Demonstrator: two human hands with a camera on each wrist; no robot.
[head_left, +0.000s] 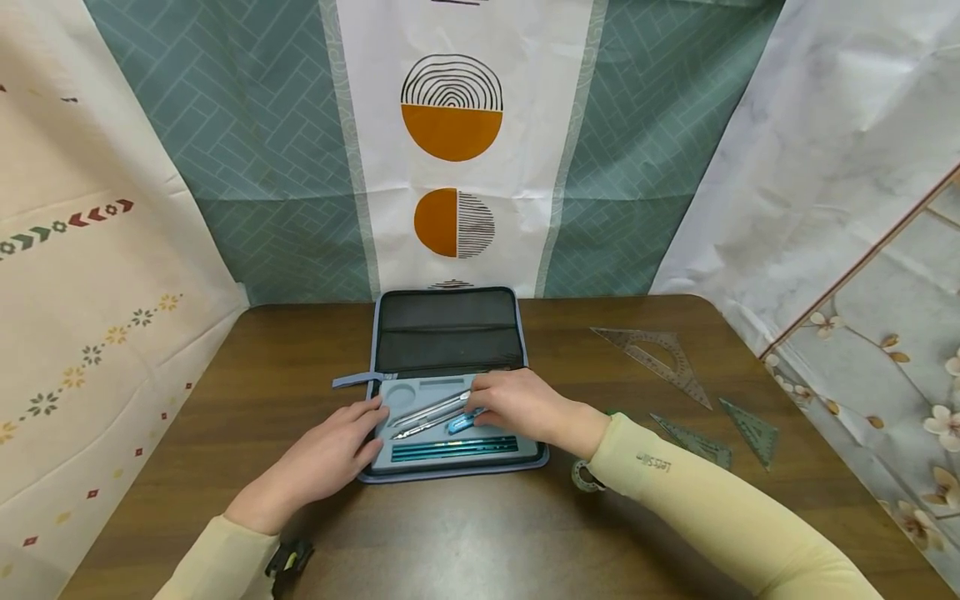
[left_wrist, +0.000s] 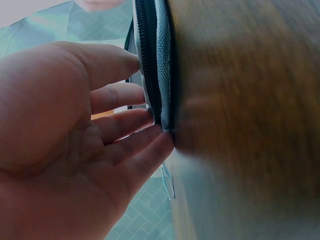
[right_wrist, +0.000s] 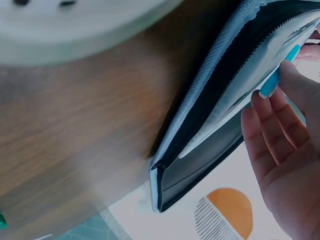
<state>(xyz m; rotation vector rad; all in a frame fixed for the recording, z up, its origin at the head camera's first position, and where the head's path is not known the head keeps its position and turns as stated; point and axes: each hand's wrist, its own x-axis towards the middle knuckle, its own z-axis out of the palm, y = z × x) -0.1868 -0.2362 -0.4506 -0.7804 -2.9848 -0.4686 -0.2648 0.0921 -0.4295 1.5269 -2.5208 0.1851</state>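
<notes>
An unzipped pencil case (head_left: 450, 333) lies spread on the table, its lid folded back. In its grey tray (head_left: 401, 393) are a silver compass (head_left: 431, 410) and several teal pencils (head_left: 453, 448). My right hand (head_left: 517, 404) is over the tray's right side; thumb and fingers pinch a small bright-blue piece (right_wrist: 272, 82), whose exact kind I cannot tell. At the tray's left edge rests my left hand (head_left: 337, 442). Its fingers (left_wrist: 125, 95) touch the zipped border of the case, loosely bent, gripping nothing.
Right of the case lie a clear set square (head_left: 660, 354) and two smaller green-tinted rulers, one a triangle (head_left: 753, 433). A round pale disc (head_left: 585, 477) sits beside my right forearm. A fabric zip pull (head_left: 352, 381) sticks out leftward. Printed cloths hang around the table.
</notes>
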